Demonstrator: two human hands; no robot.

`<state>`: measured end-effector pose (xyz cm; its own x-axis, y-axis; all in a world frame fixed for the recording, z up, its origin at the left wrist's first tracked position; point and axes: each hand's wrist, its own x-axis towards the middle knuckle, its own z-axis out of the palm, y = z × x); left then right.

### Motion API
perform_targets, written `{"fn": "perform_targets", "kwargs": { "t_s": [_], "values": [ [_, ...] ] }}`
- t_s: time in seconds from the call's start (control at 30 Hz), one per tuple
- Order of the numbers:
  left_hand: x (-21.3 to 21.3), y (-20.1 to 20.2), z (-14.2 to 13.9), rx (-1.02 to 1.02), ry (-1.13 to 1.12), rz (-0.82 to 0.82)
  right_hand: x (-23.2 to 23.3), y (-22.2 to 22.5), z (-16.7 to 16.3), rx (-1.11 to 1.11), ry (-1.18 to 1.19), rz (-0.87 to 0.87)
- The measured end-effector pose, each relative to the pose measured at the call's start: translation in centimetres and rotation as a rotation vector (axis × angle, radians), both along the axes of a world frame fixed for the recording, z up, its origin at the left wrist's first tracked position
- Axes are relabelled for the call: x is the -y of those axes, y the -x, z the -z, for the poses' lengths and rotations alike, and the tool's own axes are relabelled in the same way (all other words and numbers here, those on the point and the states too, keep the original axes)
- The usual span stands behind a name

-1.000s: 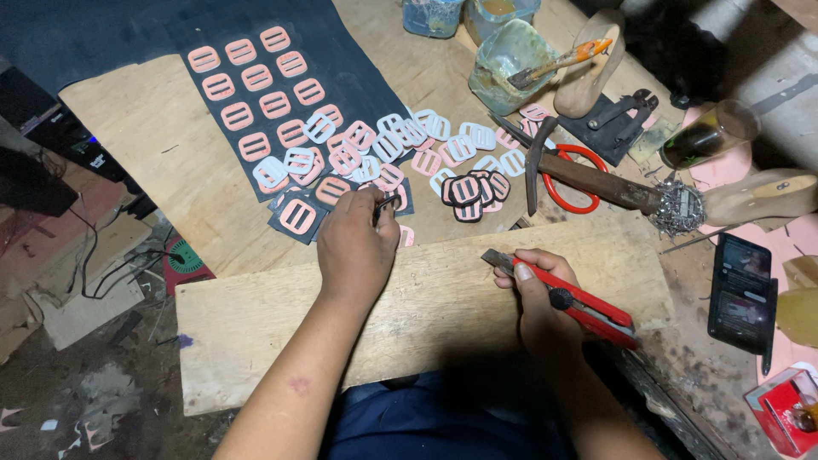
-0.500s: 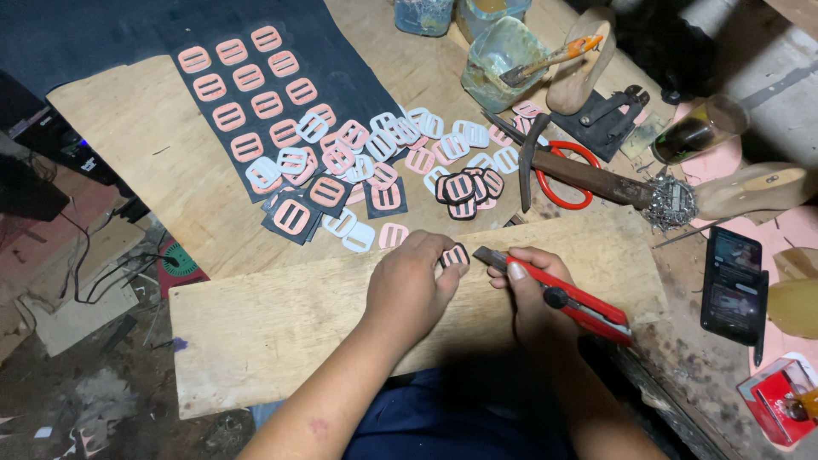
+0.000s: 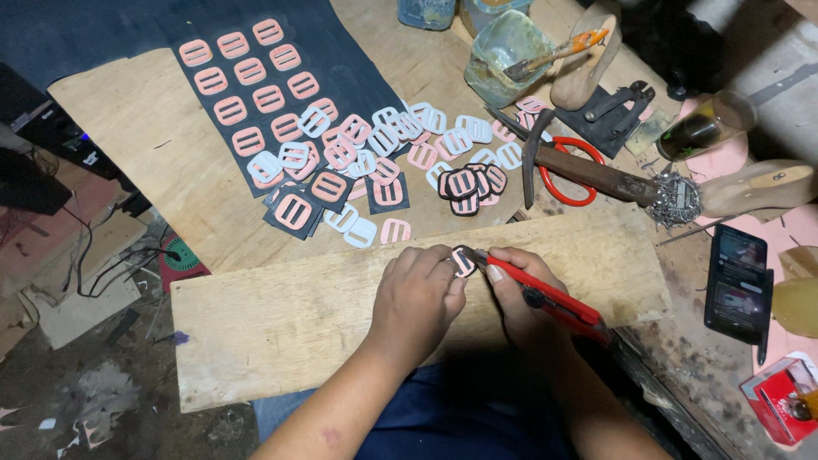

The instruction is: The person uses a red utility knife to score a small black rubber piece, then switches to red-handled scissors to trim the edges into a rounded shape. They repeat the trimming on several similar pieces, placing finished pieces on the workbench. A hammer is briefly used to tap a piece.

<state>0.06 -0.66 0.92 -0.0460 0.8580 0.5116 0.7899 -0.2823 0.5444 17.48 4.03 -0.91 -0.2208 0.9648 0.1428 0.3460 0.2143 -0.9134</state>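
left hand [image 3: 417, 298]: curled over the wooden board [image 3: 281, 319], fingertips pinched on a small pink buckle piece [image 3: 463, 261] with a dark edge, grip closed tight on it
right hand [image 3: 520, 294]: fist closed around a red utility knife [image 3: 550, 298], blade tip touching the buckle piece at its 3 o'clock side
buckle piece: held just above the board's far edge, between both hands, near frame centre
board: pale plank lying across the person's lap, long side running 9 to 3 o'clock
dark sheet [image 3: 358, 51]: at 11 o'clock from the hands, pink buckle shapes [image 3: 247, 72] set on it in 2 rough rows
loose pile [image 3: 400, 140]: pink and white buckles scattered at 12 o'clock, some touching and overlapping
trimmed stack [image 3: 467, 183]: few dark-edged buckles bunched at 12 o'clock, just beyond the board
hammer [image 3: 588, 170]: at 1 o'clock, lying over red scissors [image 3: 573, 175]
nails [image 3: 677, 200]: small heap at 2 o'clock, touching the hammer's handle end
glue jar [image 3: 503, 47]: at 1 o'clock far back, orange-handled brush [image 3: 562, 51] resting in it
phone [image 3: 737, 273]: at 3 o'clock, well apart from the hands, screen up
red box [image 3: 780, 400]: at 4 o'clock, frame corner
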Motion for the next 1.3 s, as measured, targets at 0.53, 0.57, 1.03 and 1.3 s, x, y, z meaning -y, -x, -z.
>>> {"fn": "perform_targets", "kwargs": {
  "t_s": [0.53, 0.57, 1.03, 1.3],
  "values": [
    [0.0, 0.0, 0.6, -0.051, -0.034, 0.003, -0.4, 0.3, 0.4, 0.082, -0.030, -0.039],
    [-0.1, 0.0, 0.6, -0.057, -0.026, 0.001, -0.4, 0.1, 0.2, 0.116, -0.016, -0.049],
    [-0.6, -0.1, 0.4, 0.022, -0.004, 0.092, 0.3, 0.0, 0.3, 0.047, 0.020, 0.009],
    [-0.8, -0.4, 1.2, 0.047, -0.014, 0.051, 0.3, -0.6, 0.2, 0.146, 0.030, 0.009]
  ]
}}
